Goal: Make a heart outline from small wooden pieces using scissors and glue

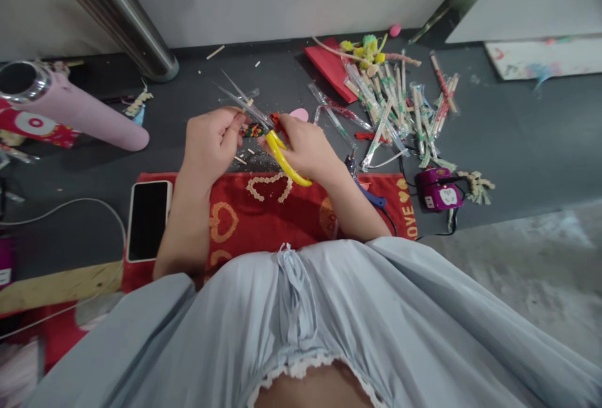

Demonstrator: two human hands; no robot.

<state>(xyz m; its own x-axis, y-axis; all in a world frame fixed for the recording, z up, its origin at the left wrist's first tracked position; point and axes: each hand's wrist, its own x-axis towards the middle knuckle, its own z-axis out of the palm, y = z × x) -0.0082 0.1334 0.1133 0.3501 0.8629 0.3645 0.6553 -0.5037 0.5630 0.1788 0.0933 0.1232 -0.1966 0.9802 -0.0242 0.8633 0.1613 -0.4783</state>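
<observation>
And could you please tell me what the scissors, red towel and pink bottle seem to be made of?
Scissors: probably steel blades, judging by their grey sheen; smooth, glossy yellow handles suggest plastic.
Red towel: matt cloth, perhaps cotton, with a soft-looking surface.
Pink bottle: likely coated metal; the body looks satin-smooth and its rim silvery.

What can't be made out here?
All in the head view:
Patterned strip: ends covered by the left hand and right hand.
Scissors: grip partly hidden by the right hand.
Blue-handled tool: partly behind the right forearm.
Phone: one corner behind the left forearm.
White board: cut off by the right edge.
Pale scraps: too small to identify.
</observation>
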